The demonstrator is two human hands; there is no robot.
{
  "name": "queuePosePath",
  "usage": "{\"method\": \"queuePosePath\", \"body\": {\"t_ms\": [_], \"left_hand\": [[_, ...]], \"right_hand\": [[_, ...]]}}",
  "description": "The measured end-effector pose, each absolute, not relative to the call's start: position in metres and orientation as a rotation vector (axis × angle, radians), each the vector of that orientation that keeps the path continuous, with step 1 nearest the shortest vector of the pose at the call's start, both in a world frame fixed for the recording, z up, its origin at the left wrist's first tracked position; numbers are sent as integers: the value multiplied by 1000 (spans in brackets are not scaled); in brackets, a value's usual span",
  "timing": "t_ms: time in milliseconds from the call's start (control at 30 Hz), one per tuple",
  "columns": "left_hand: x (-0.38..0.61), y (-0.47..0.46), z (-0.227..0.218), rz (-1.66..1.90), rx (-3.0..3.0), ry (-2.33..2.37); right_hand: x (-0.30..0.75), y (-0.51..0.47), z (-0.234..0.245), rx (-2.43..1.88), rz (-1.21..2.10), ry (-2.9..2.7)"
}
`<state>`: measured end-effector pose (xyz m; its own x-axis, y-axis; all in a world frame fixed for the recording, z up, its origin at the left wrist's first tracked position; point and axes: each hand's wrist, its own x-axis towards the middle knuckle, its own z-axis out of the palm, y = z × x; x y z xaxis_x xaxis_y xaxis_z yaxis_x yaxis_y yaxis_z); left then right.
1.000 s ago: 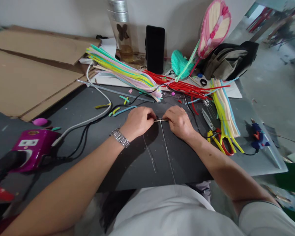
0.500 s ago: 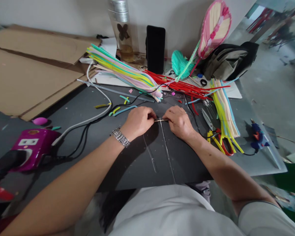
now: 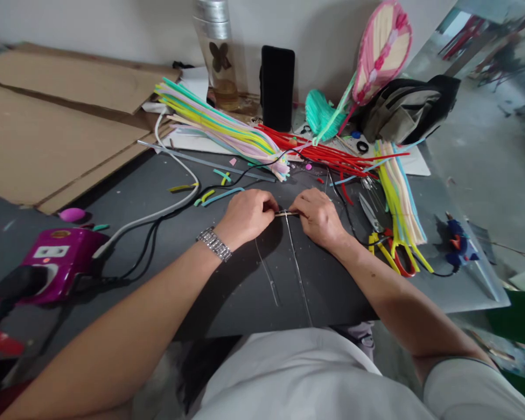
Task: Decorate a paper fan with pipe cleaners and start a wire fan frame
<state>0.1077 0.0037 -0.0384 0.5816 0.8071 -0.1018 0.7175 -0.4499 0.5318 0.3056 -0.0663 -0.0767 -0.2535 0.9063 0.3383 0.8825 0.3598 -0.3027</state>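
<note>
Between my hands, just above or on the dark tabletop [image 3: 240,303], a thin pale stick [image 3: 286,214] lies crosswise. My left hand [image 3: 249,216] pinches its left end and my right hand [image 3: 319,216] pinches the right end; the fingertips partly hide both ends. A thin, shiny wire [image 3: 298,265] meets the stick at its middle and runs down toward the table's front edge. Below my left hand a second fine, clear strand [image 3: 268,274] hangs or lies on the table; its upper end is hidden by the hand.
Behind my hands lie bundles of pastel pipe cleaners [image 3: 227,131] and red pipe cleaners [image 3: 332,153]. Scissors [image 3: 394,251] and a blue glue gun [image 3: 461,245] are at right. A purple power socket [image 3: 56,256] with cables is at left. A phone [image 3: 277,87] and bottle [image 3: 219,64] stand behind.
</note>
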Motion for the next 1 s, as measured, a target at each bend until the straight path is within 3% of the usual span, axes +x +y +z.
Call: {"method": "queuePosePath", "body": {"t_ms": [1000], "left_hand": [[107,3,-40,241,2303,1177]], "right_hand": [[307,-67,-76,-1497,53,-2158]]}}
